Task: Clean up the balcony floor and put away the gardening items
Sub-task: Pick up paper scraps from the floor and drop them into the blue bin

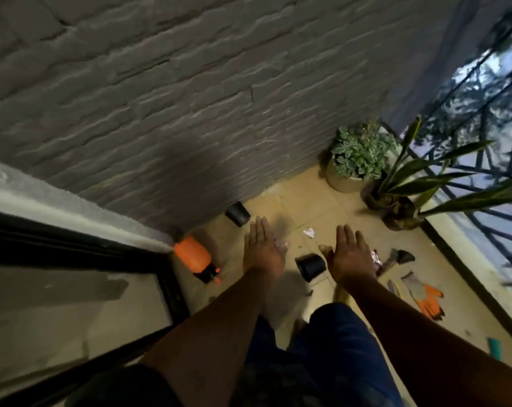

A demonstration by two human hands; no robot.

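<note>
Balcony floor (pixel 313 207), littered, hands (pixel 262 248) outstretched, empty

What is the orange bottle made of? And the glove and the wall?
Orange bottle: probably plastic, smooth with a soft sheen. Glove: looks like grey knit fabric with an orange rubbery coating, though it is blurry. Wall: seems stone or brick cladding, rough, grey and matte, with staggered ridges.

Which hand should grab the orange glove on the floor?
Probably the right hand. It is open and empty, and the orange glove lies on its side of the floor, near the railing. The left hand is farther off, nearer the orange bottle.
</note>
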